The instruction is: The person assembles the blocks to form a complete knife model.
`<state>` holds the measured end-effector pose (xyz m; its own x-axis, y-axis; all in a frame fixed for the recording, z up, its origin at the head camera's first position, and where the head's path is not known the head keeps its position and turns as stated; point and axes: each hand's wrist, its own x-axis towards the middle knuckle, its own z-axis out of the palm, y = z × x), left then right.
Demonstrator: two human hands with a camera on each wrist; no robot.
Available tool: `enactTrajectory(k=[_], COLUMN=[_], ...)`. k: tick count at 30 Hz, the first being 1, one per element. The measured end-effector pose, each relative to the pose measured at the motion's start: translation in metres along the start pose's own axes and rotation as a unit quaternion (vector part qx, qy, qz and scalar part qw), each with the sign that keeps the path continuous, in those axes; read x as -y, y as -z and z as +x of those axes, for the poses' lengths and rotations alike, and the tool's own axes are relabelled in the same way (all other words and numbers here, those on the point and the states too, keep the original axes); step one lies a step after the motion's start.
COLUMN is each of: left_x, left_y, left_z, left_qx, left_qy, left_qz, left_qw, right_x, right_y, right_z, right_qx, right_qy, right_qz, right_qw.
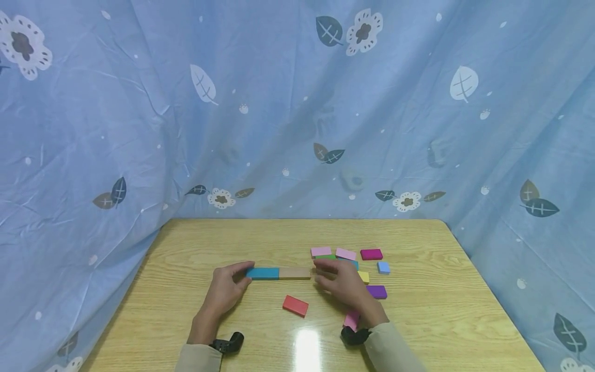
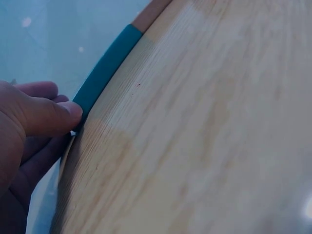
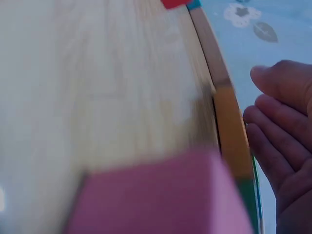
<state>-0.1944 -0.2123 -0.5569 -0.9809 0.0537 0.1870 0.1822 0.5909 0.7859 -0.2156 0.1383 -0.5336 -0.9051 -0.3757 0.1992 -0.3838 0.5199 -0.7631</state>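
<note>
A blue block point(image 1: 263, 274) and a tan block point(image 1: 295, 274) lie end to end in a row on the table. My left hand point(image 1: 226, 287) pinches the blue block's left end, thumb at the near side and a finger at the far side. In the left wrist view, the thumb of the left hand point(image 2: 39, 114) overlaps the end of the blue block point(image 2: 108, 68). Just past the tan block's right end is my right hand point(image 1: 344, 281), thumb and fingers parted. An orange block point(image 3: 234, 131) follows the tan block point(image 3: 210, 46) in the right wrist view, beside the right hand's fingers.
Nearer me lies a red block point(image 1: 295, 306). Pink point(image 1: 351, 319), purple point(image 1: 377, 292), yellow point(image 1: 364, 277), magenta point(image 1: 371, 254) and small light-blue point(image 1: 383, 267) blocks lie around the right hand. Behind it, light pink blocks point(image 1: 321, 252) and a green block point(image 1: 326, 257) cluster. A curtain point(image 1: 288, 129) hangs behind the table.
</note>
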Motion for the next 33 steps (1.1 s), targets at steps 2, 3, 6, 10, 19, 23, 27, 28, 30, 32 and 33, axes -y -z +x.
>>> enactTrajectory(k=[2, 3, 6, 10, 19, 23, 27, 28, 30, 32, 33], left_x=[-0.001, -0.001, -0.002, -0.001, -0.003, -0.002, -0.001, -0.001, 0.000, 0.000, 0.000], left_y=[0.001, 0.001, 0.002, 0.001, 0.001, 0.001, 0.000, 0.000, -0.001, -0.001, 0.000], left_z=[0.000, 0.000, 0.000, 0.000, 0.000, -0.001, -0.001, -0.001, -0.002, -0.002, -0.002], left_qx=[0.001, 0.000, -0.001, -0.001, 0.000, -0.002, -0.001, -0.001, 0.000, 0.000, 0.000], left_qy=[0.001, 0.002, 0.003, 0.003, 0.006, 0.005, 0.007, 0.007, 0.005, 0.003, 0.003], left_qz=[-0.001, -0.001, -0.003, -0.007, -0.010, -0.009, -0.009, -0.010, -0.010, -0.010, -0.010], left_qw=[1.0000, 1.0000, 1.0000, 1.0000, 0.9999, 0.9999, 0.9999, 0.9999, 0.9999, 0.9999, 0.9999], right_x=[-0.003, -0.005, -0.012, -0.020, -0.024, -0.022, -0.020, -0.020, -0.021, -0.021, -0.021], right_y=[0.006, 0.008, 0.013, 0.020, 0.028, 0.027, 0.026, 0.025, 0.025, 0.025, 0.025], right_z=[-0.006, -0.009, -0.017, -0.025, -0.036, -0.036, -0.036, -0.036, -0.036, -0.035, -0.035], right_qx=[0.004, 0.004, 0.005, 0.005, -0.003, -0.004, -0.014, -0.015, -0.018, -0.019, -0.019], right_qy=[-0.004, -0.003, -0.008, -0.019, -0.036, -0.033, -0.040, -0.042, -0.045, -0.047, -0.046], right_qz=[0.004, 0.004, -0.004, -0.012, -0.017, -0.028, -0.032, -0.031, -0.029, -0.028, -0.030], right_qw=[1.0000, 1.0000, 0.9999, 0.9997, 0.9992, 0.9991, 0.9986, 0.9985, 0.9984, 0.9983, 0.9983])
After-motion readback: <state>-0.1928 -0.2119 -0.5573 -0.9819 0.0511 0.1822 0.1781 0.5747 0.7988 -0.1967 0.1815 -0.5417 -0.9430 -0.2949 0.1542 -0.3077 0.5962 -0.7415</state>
